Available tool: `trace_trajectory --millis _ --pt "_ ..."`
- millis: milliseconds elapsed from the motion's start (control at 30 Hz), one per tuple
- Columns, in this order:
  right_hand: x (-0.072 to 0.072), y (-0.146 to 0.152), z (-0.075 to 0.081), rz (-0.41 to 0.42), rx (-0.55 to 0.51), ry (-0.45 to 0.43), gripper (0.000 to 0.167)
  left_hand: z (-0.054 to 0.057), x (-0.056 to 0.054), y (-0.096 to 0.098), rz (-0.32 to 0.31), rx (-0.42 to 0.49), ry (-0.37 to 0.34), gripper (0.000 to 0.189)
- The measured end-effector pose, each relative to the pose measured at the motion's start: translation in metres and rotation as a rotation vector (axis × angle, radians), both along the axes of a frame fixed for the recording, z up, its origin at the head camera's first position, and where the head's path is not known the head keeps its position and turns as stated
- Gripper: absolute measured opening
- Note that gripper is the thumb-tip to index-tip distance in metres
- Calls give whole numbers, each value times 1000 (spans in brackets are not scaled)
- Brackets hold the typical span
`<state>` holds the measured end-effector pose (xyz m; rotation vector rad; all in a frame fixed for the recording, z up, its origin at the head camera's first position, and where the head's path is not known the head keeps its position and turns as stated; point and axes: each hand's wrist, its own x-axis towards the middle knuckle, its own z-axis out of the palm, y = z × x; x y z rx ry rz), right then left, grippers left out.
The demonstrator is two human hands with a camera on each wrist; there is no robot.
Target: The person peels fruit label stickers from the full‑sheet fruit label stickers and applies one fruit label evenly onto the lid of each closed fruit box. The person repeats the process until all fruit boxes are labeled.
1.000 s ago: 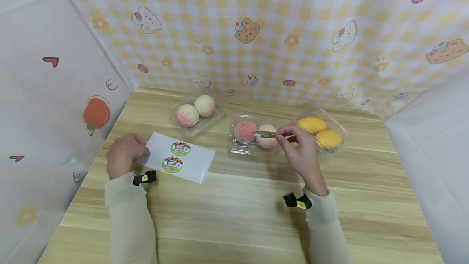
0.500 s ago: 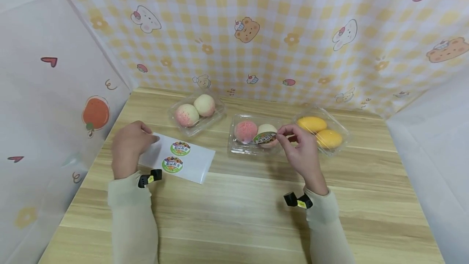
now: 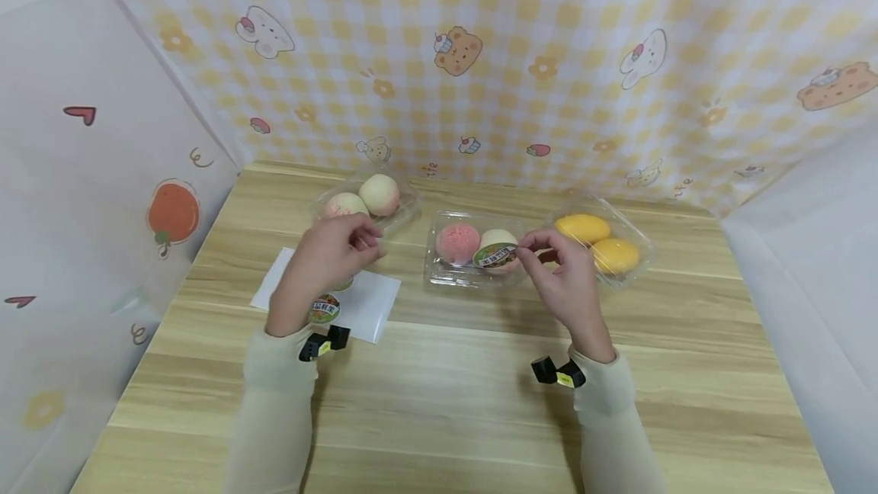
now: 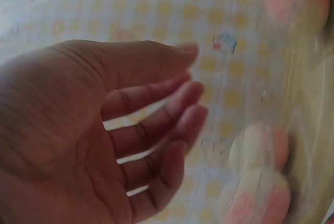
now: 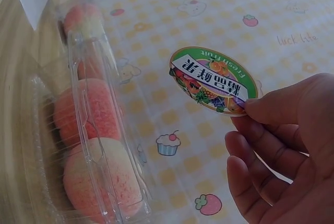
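Note:
Between thumb and forefinger my right hand (image 3: 565, 280) pinches an oval fruit sticker (image 5: 214, 81) by its edge. In the head view the sticker hangs over the middle clear plastic box (image 3: 439, 274), which holds a pink peach (image 3: 458, 243) and a paler one (image 5: 102, 177). My left hand (image 3: 322, 261) is in the air above the white sticker sheet (image 3: 373, 303), its fingers loosely bent and holding nothing in the left wrist view. Part of that sheet and its stickers (image 3: 325, 309) is hidden under the hand.
At the back left, a clear box (image 3: 405, 212) holds two pale peaches (image 3: 379, 195), one partly behind my left hand. Two yellow mangoes (image 3: 615, 256) lie in another clear box (image 3: 645, 250) at the right. A checked cloth (image 3: 549, 36) hangs behind the wooden table (image 3: 439, 402).
My left hand has left the sheet's left edge and moved right, over the sheet. The sticker in my right hand has turned so its printed face shows; that hand stays in place.

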<state>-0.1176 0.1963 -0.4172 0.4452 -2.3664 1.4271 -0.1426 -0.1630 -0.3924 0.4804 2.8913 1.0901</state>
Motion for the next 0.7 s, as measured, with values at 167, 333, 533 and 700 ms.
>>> trace_trajectory --millis 167,333,533,700 --pt "1 0 2 5 4 -11 3 -6 2 35 -110 116 114 12" --pt "1 -3 1 25 11 11 5 -14 7 72 -168 199 224 13" --pt "1 -8 -1 69 17 50 12 -27 12 100 -203 307 328 13" --pt "1 -11 -2 112 25 43 9 -33 14 110 -233 363 331 15"
